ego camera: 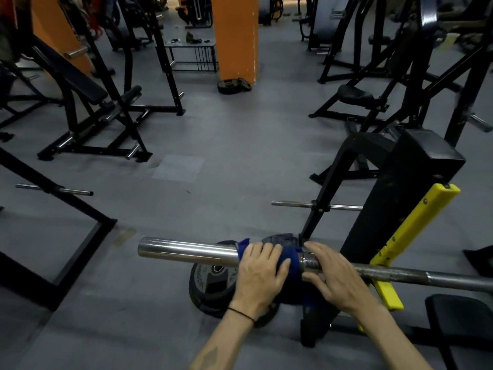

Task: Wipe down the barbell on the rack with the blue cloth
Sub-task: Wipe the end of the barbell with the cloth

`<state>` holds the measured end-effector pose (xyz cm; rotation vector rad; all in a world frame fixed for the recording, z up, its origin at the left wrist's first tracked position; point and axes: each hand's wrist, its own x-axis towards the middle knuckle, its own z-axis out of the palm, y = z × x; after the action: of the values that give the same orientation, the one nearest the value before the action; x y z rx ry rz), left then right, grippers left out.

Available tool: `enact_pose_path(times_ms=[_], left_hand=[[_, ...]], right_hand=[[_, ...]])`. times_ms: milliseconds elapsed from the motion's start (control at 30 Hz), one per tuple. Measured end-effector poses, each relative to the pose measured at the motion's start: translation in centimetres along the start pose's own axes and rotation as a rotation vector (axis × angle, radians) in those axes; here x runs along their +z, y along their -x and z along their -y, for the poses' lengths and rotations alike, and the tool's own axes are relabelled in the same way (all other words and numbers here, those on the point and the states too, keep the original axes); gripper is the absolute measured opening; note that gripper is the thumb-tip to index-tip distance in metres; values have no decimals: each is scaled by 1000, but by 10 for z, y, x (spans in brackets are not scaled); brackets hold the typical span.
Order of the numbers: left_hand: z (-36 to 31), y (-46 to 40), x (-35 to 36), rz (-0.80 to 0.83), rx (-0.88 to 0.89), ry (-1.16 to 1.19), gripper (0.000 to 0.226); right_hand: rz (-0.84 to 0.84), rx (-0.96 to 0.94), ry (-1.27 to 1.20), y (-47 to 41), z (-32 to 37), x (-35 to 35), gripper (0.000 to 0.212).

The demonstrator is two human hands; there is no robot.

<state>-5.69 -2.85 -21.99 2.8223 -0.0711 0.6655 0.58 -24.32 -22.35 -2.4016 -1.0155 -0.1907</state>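
A steel barbell (186, 251) lies across the lower part of the view, its thick sleeve pointing left and its thin shaft running right onto the rack's yellow hook (386, 292). The blue cloth (293, 260) is wrapped round the sleeve near the collar. My left hand (260, 271) grips the cloth around the sleeve, fingers curled over the top. My right hand (336, 276) lies just to the right, fingers curled over the collar and the start of the shaft, thumb underneath. Part of the cloth hangs below the bar between my hands.
The black rack upright (394, 198) with a yellow guard (416, 222) stands right of my hands. A weight plate (210, 281) leans on the grey floor under the sleeve. Black benches and machine frames (101, 113) stand left and behind; an orange pillar (234, 36) stands further back.
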Motion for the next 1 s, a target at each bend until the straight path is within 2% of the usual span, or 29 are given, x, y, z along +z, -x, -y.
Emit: enact_pose_path(times_ms=[100, 267, 367, 467, 533, 667, 767, 867, 933, 1000], left_hand=[[54, 6, -15, -70, 12, -44, 34], [148, 24, -48, -102, -144, -182, 36], [115, 11, -43, -131, -248, -151, 31], [27, 1, -11, -41, -83, -50, 27], [-8, -1, 3, -11, -22, -14, 33], [27, 5, -7, -45, 96, -49, 40], [93, 17, -29, -92, 0, -114, 40], [149, 27, -51, -104, -111, -190, 40], [155, 24, -54, -119, -224, -201, 37], [128, 16, -45, -144, -311, -174, 33]], right_hand=[[16, -97, 10, 2, -6, -7, 77], [-36, -118, 11, 3, -6, -2, 68], [-27, -83, -1, 4, -4, 0, 66], [-7, -6, 11, 0, -3, -1, 66], [20, 39, 14, -4, -2, -2, 67], [44, -21, 22, 0, -5, -7, 70], [68, -89, 19, 4, -4, -11, 82], [5, -104, 0, 5, -6, -7, 76], [-20, -108, 13, 5, -6, -5, 70], [-35, -100, 25, 5, -4, -4, 67]])
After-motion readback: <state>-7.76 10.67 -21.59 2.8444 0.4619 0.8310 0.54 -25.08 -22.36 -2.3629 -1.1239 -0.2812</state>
